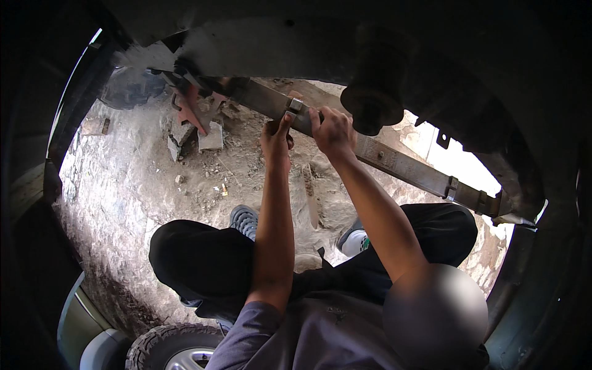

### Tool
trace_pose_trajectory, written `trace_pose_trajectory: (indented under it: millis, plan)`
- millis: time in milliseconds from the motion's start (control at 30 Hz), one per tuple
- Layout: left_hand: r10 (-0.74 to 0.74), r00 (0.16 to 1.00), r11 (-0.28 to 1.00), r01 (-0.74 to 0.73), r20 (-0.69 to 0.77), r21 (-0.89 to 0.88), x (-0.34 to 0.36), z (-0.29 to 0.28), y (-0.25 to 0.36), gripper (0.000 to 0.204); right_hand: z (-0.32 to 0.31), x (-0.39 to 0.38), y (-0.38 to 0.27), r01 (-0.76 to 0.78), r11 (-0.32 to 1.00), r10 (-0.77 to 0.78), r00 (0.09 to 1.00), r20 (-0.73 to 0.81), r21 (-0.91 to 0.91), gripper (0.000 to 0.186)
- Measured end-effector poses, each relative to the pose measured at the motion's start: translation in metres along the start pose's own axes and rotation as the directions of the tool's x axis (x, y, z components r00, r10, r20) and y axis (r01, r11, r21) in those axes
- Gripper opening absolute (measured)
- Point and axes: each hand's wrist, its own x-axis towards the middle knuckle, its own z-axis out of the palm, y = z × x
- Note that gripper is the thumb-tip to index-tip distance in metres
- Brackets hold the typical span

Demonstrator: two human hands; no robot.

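Note:
A long grey leaf spring [404,165] runs slantwise from the upper left to the lower right, with metal clips around it. My left hand [276,143] is closed just below one clip [295,105], its thumb up against the clip. A small dark thing shows beside its curled fingers, too hidden to name. To its right, my right hand [334,129] grips the leaf spring, fingers bent over the upper edge. Farther right along the spring is a second clip [452,188], which neither hand touches.
A dark bump stop [373,108] hangs above the spring. At the upper left a red metal stand [190,110] stands near broken concrete blocks [211,137]. A flat strip [309,196] lies on the dirt floor. A wheel [169,346] is at the lower left; dark bodywork surrounds the opening.

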Motion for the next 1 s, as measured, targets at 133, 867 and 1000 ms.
trace_pose_trajectory:
  millis: [133, 867, 1000]
  plan:
    - [0.049, 0.999, 0.996, -0.048, -0.013, 0.073, 0.001, 0.002, -0.003, 0.026, 0.002, 0.004, 0.004, -0.015, 1.000, 0.015, 1.000, 0.006, 0.018, 0.051]
    - [-0.012, 0.999, 0.963, 0.004, -0.029, -0.270, -0.012, -0.013, -0.025, 0.024, 0.015, 0.006, 0.008, 0.032, 0.999, -0.034, 0.997, -0.064, -0.032, 0.053]
    - [-0.108, 0.994, 0.940, 0.108, 0.018, -0.325, -0.030, -0.021, -0.042, 0.027, 0.018, 0.005, 0.014, 0.009, 0.998, -0.011, 1.000, -0.029, -0.060, 0.054]
